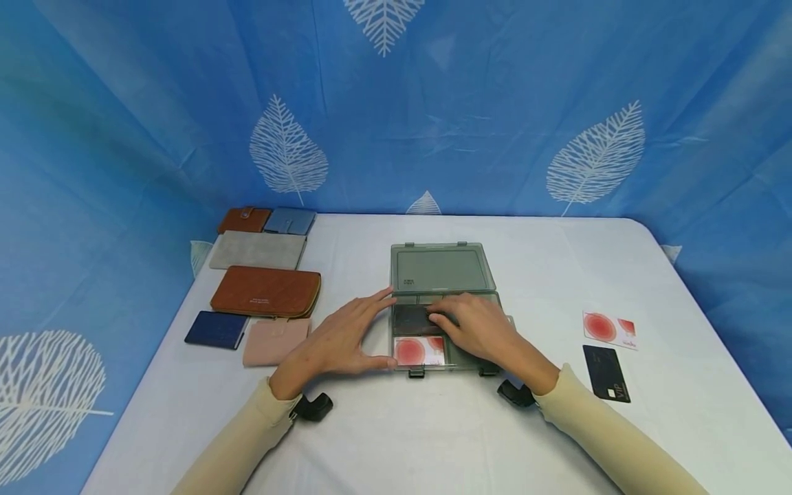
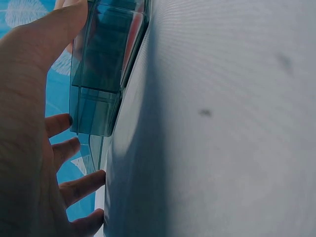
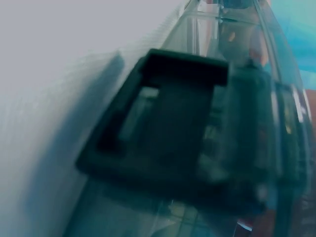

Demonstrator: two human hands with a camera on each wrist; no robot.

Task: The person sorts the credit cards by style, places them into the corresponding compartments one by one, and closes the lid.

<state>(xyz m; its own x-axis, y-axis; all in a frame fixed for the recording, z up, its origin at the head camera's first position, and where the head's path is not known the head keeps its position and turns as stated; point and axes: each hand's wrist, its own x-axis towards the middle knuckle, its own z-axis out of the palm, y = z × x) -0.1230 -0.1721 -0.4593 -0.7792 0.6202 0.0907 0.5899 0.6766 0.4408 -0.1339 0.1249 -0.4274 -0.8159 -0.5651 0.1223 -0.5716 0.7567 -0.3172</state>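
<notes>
A clear grey-green plastic box (image 1: 467, 357) lies with its lid (image 1: 442, 268) folded back. Inside its left part, a black card (image 1: 408, 320) lies behind a red-and-white card (image 1: 419, 350). My left hand (image 1: 346, 337) spans the box's left side, fingers spread and fairly straight, thumb at the near corner; the left wrist view shows that thumb at the box wall (image 2: 101, 54). My right hand (image 1: 473, 326) reaches over the box, thumb and fingertips at the black card; I cannot tell whether they pinch it. A dark latch (image 3: 163, 128) fills the right wrist view, blurred.
Several wallets lie on the left: a brown zip wallet (image 1: 266, 290), a grey one (image 1: 260, 249), a navy one (image 1: 216, 329), a pink one (image 1: 275, 342). On the right are another red-and-white card (image 1: 609, 329) and a black VIP card (image 1: 606, 373). A blue curtain (image 1: 458, 124) hangs behind the white table.
</notes>
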